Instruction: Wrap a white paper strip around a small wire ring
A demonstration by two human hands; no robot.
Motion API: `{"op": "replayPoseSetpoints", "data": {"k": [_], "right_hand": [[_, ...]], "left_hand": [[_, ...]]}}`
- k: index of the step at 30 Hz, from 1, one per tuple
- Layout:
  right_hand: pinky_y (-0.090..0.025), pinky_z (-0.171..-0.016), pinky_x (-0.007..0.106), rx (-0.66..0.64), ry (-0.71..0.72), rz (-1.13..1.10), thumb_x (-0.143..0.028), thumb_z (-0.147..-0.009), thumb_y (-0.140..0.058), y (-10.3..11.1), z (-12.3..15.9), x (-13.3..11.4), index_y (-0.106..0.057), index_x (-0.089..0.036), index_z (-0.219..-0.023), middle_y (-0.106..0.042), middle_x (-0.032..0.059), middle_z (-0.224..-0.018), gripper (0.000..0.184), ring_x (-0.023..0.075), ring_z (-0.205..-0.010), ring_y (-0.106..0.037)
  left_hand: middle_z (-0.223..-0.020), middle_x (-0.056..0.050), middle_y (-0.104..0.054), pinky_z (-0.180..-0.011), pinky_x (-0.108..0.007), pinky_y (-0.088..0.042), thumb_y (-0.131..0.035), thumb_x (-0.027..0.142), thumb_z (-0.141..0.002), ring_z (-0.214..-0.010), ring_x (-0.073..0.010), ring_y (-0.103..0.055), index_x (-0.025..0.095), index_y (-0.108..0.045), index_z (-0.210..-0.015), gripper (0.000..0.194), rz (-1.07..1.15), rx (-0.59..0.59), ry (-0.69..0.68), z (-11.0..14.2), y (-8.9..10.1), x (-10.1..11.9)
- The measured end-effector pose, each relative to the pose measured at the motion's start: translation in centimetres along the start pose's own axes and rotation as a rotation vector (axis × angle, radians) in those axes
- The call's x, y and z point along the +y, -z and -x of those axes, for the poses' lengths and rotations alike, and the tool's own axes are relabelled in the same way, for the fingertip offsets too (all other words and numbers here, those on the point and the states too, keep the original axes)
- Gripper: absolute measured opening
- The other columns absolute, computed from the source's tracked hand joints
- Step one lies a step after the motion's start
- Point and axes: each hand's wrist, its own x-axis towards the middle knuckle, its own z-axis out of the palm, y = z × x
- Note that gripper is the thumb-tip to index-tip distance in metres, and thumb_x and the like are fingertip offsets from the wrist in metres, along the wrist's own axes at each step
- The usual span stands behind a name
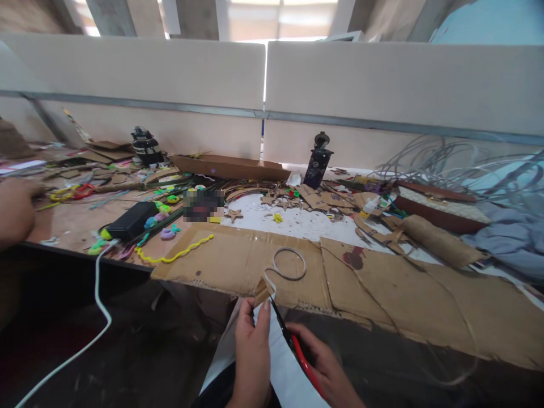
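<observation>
My left hand (251, 345) is closed, pinching a small cardboard piece (262, 291) and the end of a white cord loop (289, 264) at the near edge of the table. My right hand (325, 365) grips red-handled scissors (293, 343), whose dark blades point up towards the pinched piece. A white sheet (278, 362) lies under both hands on my lap. The cord loop rests on a large flattened cardboard sheet (382, 294).
Another person's hand (15, 209) rests at the far left edge. The table holds a black charger (131, 221) with a white cable (100, 294), yellow pipe cleaner (176, 253), cardboard scraps, a burlap roll (440, 241), a dark bottle (318, 161) and tangled grey wires (467, 170).
</observation>
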Motion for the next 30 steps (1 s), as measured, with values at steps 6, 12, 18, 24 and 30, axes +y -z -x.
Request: {"op": "replayPoseSetpoints", "data": {"k": [6, 12, 18, 24, 30], "right_hand": [[-0.053, -0.088, 0.03, 0.005, 0.037, 0.009, -0.043, -0.089, -0.061, -0.13, 0.12, 0.41, -0.067, -0.023, -0.121, -0.074, 0.0103, -0.117, 0.038, 0.0258, -0.101, -0.07], [-0.054, -0.087, 0.028, -0.005, 0.033, 0.07, -0.031, -0.088, -0.061, -0.14, 0.15, 0.47, -0.067, -0.024, -0.121, -0.074, 0.008, -0.117, 0.035, 0.0243, -0.101, -0.07], [-0.053, -0.088, 0.028, 0.0, 0.052, 0.074, -0.033, -0.087, -0.061, -0.13, 0.21, 0.4, -0.067, -0.023, -0.12, -0.074, 0.0091, -0.117, 0.036, 0.0249, -0.102, -0.07], [-0.054, -0.087, 0.029, 0.014, 0.032, 0.076, -0.042, -0.088, -0.06, -0.28, 0.24, 0.03, -0.068, -0.023, -0.12, -0.075, 0.0099, -0.115, 0.039, 0.0262, -0.1, -0.07], [-0.054, -0.088, 0.031, 0.002, 0.034, 0.084, -0.045, -0.088, -0.058, -0.18, 0.35, 0.12, -0.067, -0.022, -0.122, -0.075, 0.01, -0.112, 0.041, 0.0276, -0.103, -0.069]], "left_hand": [[-0.083, -0.003, -0.072, -0.073, -0.029, -0.05, -0.076, 0.041, -0.075, -0.074, -0.0173, -0.064, 0.02, -0.056, -0.089, 0.032, -0.022, -0.001, -0.027, -0.11, 0.14, -0.4], [-0.079, -0.001, -0.069, -0.069, -0.027, -0.048, -0.073, 0.04, -0.079, -0.071, -0.0159, -0.059, 0.02, -0.056, -0.089, 0.028, -0.089, 0.014, -0.051, -0.01, 0.23, -0.57], [-0.073, 0.003, -0.063, -0.067, -0.025, -0.046, -0.072, 0.039, -0.08, -0.066, -0.0134, -0.054, 0.021, -0.053, -0.085, 0.026, -0.086, 0.001, -0.069, 0.06, 0.35, -0.97], [-0.075, 0.002, -0.064, -0.067, -0.025, -0.046, -0.071, 0.039, -0.082, -0.069, -0.0148, -0.056, 0.022, -0.053, -0.087, 0.024, -0.079, -0.011, -0.055, 0.0, 0.41, -0.86], [-0.073, 0.003, -0.06, -0.068, -0.025, -0.047, -0.072, 0.037, -0.081, -0.072, -0.0165, -0.059, 0.022, -0.055, -0.086, 0.024, -0.068, -0.006, -0.083, 0.2, 0.17, -0.78]]}}
